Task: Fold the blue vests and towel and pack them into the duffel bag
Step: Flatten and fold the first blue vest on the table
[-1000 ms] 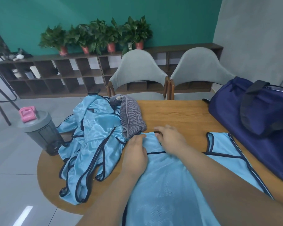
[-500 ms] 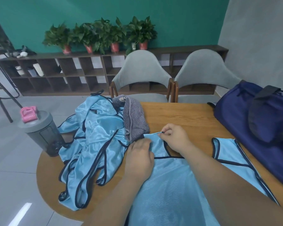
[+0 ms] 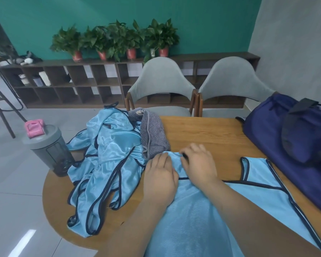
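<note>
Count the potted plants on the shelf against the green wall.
4 red pots show, in a row on top of the shelf: one at the left, the next, a third, and the rightmost. A pale container between the last two may be a fifth.

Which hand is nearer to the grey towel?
Left. The left hand lies just below the grey towel, fingertips almost touching; the right hand is farther right.

Wooden table (image 3: 208, 130): vests (image 3: 107, 164), duffel bag (image 3: 285, 138), shaker (image 3: 48, 151)
</note>
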`<state>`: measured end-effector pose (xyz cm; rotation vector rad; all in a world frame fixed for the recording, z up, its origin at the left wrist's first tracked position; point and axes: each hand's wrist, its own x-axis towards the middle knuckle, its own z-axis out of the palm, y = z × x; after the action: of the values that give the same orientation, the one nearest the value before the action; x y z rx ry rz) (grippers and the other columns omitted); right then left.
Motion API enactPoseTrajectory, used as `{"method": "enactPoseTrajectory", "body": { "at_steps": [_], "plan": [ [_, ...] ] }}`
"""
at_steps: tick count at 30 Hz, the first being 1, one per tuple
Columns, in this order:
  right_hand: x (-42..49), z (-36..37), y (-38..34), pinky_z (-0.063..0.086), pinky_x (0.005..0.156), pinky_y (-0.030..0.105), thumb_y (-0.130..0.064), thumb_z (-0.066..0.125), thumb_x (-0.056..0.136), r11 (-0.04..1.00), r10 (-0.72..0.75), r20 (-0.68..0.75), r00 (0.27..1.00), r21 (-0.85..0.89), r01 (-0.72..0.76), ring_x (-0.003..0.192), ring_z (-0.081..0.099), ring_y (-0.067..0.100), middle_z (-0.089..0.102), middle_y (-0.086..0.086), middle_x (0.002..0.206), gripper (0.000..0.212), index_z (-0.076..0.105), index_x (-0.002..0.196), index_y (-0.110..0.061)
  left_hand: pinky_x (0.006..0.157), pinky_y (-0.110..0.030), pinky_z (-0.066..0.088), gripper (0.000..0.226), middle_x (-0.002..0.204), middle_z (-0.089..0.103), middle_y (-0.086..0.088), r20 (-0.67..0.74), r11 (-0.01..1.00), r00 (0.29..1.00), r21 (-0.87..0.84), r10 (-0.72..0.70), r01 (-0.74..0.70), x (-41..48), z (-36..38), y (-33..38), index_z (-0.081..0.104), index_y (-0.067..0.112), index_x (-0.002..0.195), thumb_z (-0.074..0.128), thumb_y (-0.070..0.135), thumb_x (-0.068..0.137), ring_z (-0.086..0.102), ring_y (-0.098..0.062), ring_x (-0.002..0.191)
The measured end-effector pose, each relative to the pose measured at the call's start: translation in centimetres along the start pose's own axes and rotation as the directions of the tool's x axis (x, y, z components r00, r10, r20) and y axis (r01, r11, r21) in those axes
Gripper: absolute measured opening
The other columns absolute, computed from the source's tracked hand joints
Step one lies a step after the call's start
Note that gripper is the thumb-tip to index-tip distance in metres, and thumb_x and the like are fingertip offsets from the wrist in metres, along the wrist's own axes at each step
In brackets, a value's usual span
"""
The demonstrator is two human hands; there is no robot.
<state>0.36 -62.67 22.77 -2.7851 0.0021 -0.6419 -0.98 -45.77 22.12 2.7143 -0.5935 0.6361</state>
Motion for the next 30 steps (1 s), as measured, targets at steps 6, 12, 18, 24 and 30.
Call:
{"method": "enactPoseTrajectory", "body": {
  "at_steps": [6,12,18,24,30],
  "plan": [
    [-1.8,-1.5,0.8,0.043,0.095,0.042,-0.038,0.043,0.108,0.986,0.093,0.099,0.991,-0.149,-0.078,0.125,0.049,0.024,0.056,-0.006,0.143,0.036,0.063,0.137,-0.037,0.110,-0.046,0.044,0.042,0.121,0.070,-0.003,0.054,0.997,0.998,0.076,0.015,-0.019,-0.2,0.5,-0.2,0.072,0.015,0.114,0.039,0.032,0.094,0.065,-0.024,0.113],
    [-4.7,-5.3,5.2,0.040,0.103,0.051,-0.008,0.065,0.084,0.799,0.562,-0.214,0.799,-0.109,-0.592,0.126,0.042,0.039,0.048,0.017,0.138,0.050,0.057,0.134,-0.009,0.104,-0.049,0.048,0.041,0.112,0.071,-0.004,0.011,0.977,0.986,0.129,0.168,-0.168,-0.1,0.7,0.1,0.072,0.013,0.112,0.041,0.029,0.089,0.065,-0.027,0.112],
    [-7.1,-6.4,9.9,0.018,0.126,0.047,-0.044,0.027,0.111,0.863,0.502,0.223,0.835,-0.187,-0.469,0.157,0.018,0.024,0.026,-0.004,0.170,0.056,0.032,0.161,-0.020,0.078,-0.040,0.054,0.027,0.097,0.072,-0.001,0.121,0.968,0.974,0.137,0.192,-0.209,0.1,1.0,0.4,0.073,0.017,0.107,0.070,0.020,0.080,0.070,-0.026,0.091],
    [-9.8,-9.1,12.4,0.043,0.106,0.043,-0.032,0.042,0.107,0.917,0.378,-0.025,0.925,-0.124,-0.378,0.131,0.052,0.027,0.062,-0.001,0.141,0.038,0.065,0.136,-0.022,0.074,-0.042,0.051,0.033,0.088,0.069,-0.001,0.004,0.955,0.968,0.160,0.251,-0.248,0.1,-0.6,0.0,0.073,0.018,0.105,0.044,0.027,0.092,0.065,-0.029,0.082],
    [-12.6,-13.0,15.9,0.044,0.083,0.038,-0.047,0.069,0.094,0.964,0.212,0.049,0.976,-0.172,-0.201,0.102,0.055,0.017,0.068,-0.018,0.104,0.021,0.075,0.110,-0.036,0.078,-0.038,0.048,0.041,0.095,0.067,0.009,0.110,0.942,0.937,0.012,0.331,-0.334,-0.3,-1.9,-2.0,0.073,0.026,0.111,0.045,0.052,0.096,0.063,-0.019,0.091]
  ]
}}
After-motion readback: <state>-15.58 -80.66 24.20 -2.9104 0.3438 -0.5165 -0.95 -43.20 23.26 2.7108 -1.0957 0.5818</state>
